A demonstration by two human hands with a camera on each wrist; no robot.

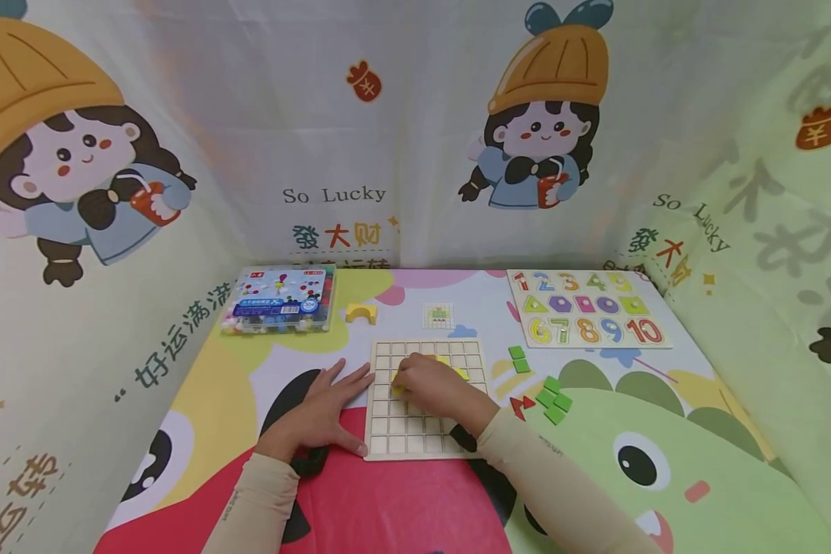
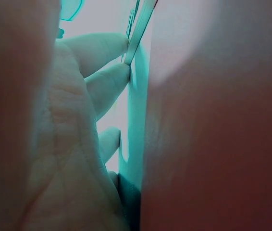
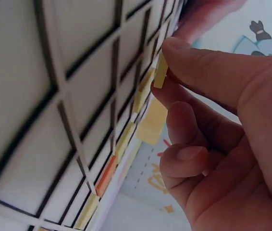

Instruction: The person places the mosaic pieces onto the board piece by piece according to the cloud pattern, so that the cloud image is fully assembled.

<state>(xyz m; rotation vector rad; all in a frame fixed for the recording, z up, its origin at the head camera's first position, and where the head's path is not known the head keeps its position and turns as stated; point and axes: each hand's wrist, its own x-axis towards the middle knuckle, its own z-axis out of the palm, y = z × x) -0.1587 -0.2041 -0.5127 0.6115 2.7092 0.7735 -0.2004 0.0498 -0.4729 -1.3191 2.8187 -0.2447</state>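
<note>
A pale wooden grid board lies on the patterned mat. My right hand is over its left-middle squares, pinching a small yellow tile between thumb and index finger, while the other fingers curl below. Farther along the grid sit several yellow tiles and an orange tile, partly hidden by the hand in the head view. My left hand lies spread at the board's left side, its fingertips and thumb right at the edge. In the left wrist view those fingers reach the board's side.
Green square tiles and red triangles lie right of the board. Behind it are a small pattern card and a yellow arch block. A clear plastic box stands back left, a number puzzle board back right.
</note>
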